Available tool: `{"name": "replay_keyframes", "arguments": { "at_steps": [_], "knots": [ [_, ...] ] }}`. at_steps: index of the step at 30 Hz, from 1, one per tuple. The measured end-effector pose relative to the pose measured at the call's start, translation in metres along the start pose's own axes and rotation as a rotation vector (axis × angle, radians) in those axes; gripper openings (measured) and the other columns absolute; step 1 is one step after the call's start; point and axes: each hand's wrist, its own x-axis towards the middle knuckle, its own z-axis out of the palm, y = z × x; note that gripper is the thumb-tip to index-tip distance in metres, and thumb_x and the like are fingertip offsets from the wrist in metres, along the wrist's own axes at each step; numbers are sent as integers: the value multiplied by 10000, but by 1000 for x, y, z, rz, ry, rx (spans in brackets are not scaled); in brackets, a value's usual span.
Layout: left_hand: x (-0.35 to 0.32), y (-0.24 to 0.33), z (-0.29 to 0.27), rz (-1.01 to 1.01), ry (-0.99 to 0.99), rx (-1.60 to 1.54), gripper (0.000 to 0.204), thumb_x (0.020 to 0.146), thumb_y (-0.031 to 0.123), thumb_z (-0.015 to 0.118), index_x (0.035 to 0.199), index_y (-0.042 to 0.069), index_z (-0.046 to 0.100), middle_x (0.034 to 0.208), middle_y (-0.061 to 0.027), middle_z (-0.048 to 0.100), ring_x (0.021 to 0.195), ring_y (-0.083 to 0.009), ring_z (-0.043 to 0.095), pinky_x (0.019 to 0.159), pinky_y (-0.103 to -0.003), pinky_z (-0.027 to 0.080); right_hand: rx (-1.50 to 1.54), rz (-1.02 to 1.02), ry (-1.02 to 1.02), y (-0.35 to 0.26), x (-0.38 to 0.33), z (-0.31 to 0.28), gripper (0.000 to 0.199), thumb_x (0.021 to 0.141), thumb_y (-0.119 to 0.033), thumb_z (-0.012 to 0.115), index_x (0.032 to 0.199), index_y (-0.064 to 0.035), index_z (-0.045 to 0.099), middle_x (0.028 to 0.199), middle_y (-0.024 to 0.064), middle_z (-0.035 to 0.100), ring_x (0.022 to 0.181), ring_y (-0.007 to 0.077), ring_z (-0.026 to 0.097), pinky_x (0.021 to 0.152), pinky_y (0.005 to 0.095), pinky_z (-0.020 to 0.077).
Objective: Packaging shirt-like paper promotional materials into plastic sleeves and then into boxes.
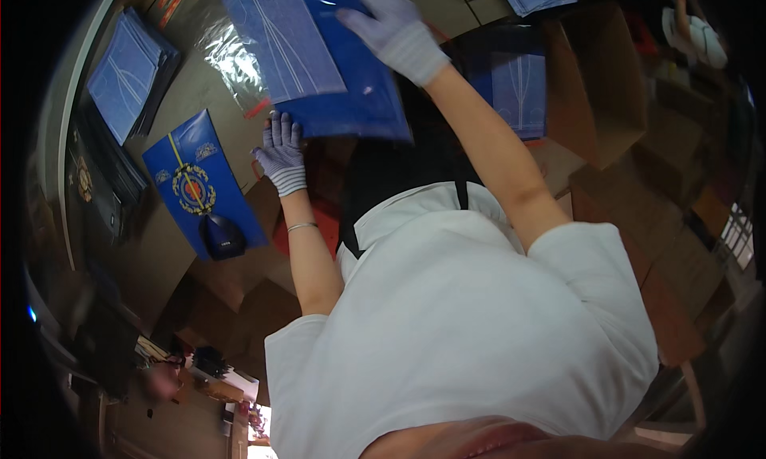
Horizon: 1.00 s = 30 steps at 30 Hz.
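A glossy blue plastic packet point(367, 116) with a pale blue, line-printed sheet point(291, 48) on its face lies before me, its near end reaching over the table edge. My right hand point(395, 32), in a pale knit glove, rests on the packet's right part; its thumb is stretched out and the fingertips are at the picture's upper edge. Below the packet's near left corner is my left hand point(281, 148), also gloved, with fingers outstretched and thumb apart; whether it touches the packet I cannot tell. Crumpled clear plastic point(235, 60) lies left of the packet.
On the table's left are a stack of pale blue printed sheets point(128, 76), dark stacked packets point(108, 172), and a blue printed packet point(187, 168) with a black device point(222, 237) on it. An open cardboard box point(594, 92) stands right, beside another blue packet point(519, 96).
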Motion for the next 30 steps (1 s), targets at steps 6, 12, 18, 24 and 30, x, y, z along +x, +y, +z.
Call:
{"name": "replay_keyframes", "arguments": {
  "at_steps": [6, 12, 18, 24, 30],
  "knots": [
    [1, 7, -2, -38, -73, 20, 652, 898, 510, 114, 1284, 20, 303, 1371, -196, 269, 1258, -362, 277, 1017, -506, 266, -270, 202, 143, -11, -157, -213, 243, 805, -50, 563, 1028, 47, 578, 889, 94, 642, 749, 121, 586, 674, 233, 457],
    [-9, 17, -6, -78, -75, 43, 434, 918, 349, 276, 1196, 35, 390, 1330, -200, 327, 1223, -375, 318, 1018, -494, 258, -806, 319, 177, 96, -258, -245, 296, 788, -139, 555, 1079, -107, 594, 851, 148, 638, 698, 256, 627, 642, 312, 479],
    [-2, 31, -1, 215, 73, 1026, 209, 825, 186, 522, 972, 44, 562, 903, -159, 618, 724, -262, 613, 624, -352, 491, -1232, 391, -266, 271, -237, -107, 376, 760, -262, 538, 1130, -193, 532, 751, 157, 616, 677, 311, 602, 615, 418, 473],
    [-11, 125, -28, 627, 795, 2535, 379, 675, 349, 642, 901, 48, 598, 930, -116, 580, 924, -263, 555, 811, -377, 440, -1071, 260, -506, 265, -194, -35, 394, 772, -258, 533, 1155, -181, 486, 818, 170, 616, 742, 322, 602, 656, 425, 469],
    [-22, 156, -25, 392, 603, 2465, 219, 749, 225, 540, 858, 50, 616, 914, -152, 600, 842, -312, 595, 694, -386, 488, -256, 60, -602, 184, -157, 15, 285, 829, -219, 514, 1078, -85, 551, 927, 164, 609, 816, 312, 606, 691, 358, 484]
  ]
}}
